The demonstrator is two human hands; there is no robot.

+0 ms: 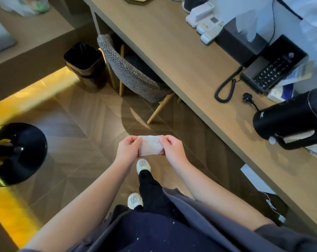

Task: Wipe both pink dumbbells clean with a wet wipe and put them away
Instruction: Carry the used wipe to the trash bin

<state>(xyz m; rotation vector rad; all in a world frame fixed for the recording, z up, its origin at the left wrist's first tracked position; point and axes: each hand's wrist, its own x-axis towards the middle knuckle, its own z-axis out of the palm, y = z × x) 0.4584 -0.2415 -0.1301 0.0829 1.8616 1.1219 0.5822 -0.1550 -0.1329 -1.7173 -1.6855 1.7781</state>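
A white wet wipe (pixel 151 144) is stretched flat between my two hands, in front of my body and above the wooden floor. My left hand (pixel 128 149) pinches its left edge and my right hand (pixel 172 148) pinches its right edge. No pink dumbbell shows anywhere in the head view.
A long wooden desk (pixel 174 51) runs along the right, holding a black phone (pixel 270 70), remotes (pixel 206 24), a tissue box (pixel 245 33) and a black kettle (pixel 292 119). A woven chair (pixel 130 73) is tucked under it. A black bin (pixel 85 60) and a black lamp base (pixel 21 151) stand left.
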